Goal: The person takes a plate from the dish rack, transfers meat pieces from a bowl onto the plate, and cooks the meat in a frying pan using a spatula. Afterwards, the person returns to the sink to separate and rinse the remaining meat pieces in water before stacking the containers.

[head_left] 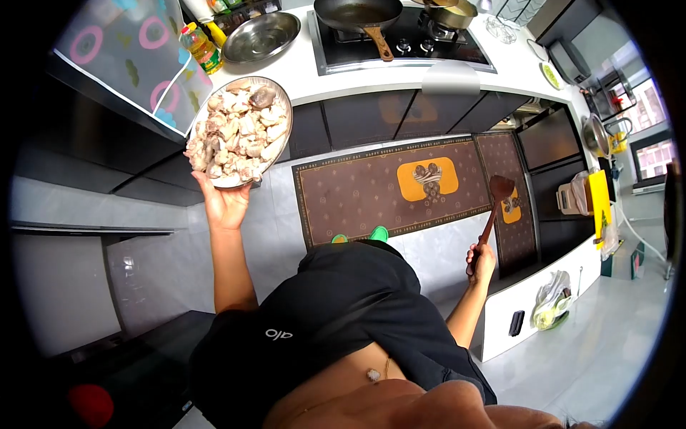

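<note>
Plate (288, 119) of meat (239, 132) extends forward from the gripping left hand (224, 205).

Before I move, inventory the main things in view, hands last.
Plate: one, pale, held at left
Meat pieces: many, mostly pale, on plate
Spatula: one, brown, held at right
Stove: one, black, on counter
Frying pan: one, dark, on stove
Pot: one, metallic, on stove
Basin: one, silver, left of stove
Bottle: one, yellow, beside basin
Mats: two, brown, on floor
Shoes: two, green, at mat's edge
Vegetables: count unclear, green, lower right
Left hand: one, bare, holding plate
Right hand: one, bare, around spatula
</note>
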{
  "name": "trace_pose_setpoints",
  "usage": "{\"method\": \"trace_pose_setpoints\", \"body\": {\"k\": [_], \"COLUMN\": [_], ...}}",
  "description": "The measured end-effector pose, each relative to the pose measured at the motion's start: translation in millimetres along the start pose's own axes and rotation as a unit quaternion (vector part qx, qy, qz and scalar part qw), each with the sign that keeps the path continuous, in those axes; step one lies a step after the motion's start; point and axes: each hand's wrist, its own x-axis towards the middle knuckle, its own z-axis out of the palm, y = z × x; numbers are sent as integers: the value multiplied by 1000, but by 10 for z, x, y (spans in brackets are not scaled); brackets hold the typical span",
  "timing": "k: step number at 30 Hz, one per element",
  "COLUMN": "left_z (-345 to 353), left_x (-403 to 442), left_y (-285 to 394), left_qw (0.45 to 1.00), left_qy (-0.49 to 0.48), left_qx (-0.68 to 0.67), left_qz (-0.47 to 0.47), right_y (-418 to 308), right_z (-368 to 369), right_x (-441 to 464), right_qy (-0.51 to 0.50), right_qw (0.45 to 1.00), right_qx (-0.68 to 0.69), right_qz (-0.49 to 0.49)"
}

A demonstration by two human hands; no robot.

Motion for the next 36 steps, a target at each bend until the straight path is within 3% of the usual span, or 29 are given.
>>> {"method": "trace_pose_setpoints", "body": {"k": [5, 6, 19, 24, 32, 36], "left_z": [18, 13, -86, -204, -230, -275], "left_x": [47, 45, 95, 125, 68, 100], "left_y": [-51, -40, -13, -89, -161, -160], "left_qw": [998, 999, 1000, 1000, 999, 999], "left_qy": [38, 30, 14, -4, -42, -48], "left_qx": [39, -11, 7, -10, -8, -12], "left_qz": [23, 17, -2, 3, 17, 6], "right_y": [39, -68, 56, -95, -224, -130], "right_z": [-20, 49, 124, 150, 149, 123], "right_x": [-148, -277, -264, -374, -503, -673], "right_qy": [-13, -18, -80, -175, -145, -165], "right_qw": [999, 996, 994, 975, 971, 957], "right_qx": [-42, -69, -51, -11, -127, -132], "right_qz": [22, 45, -50, -135, -145, -199]}}
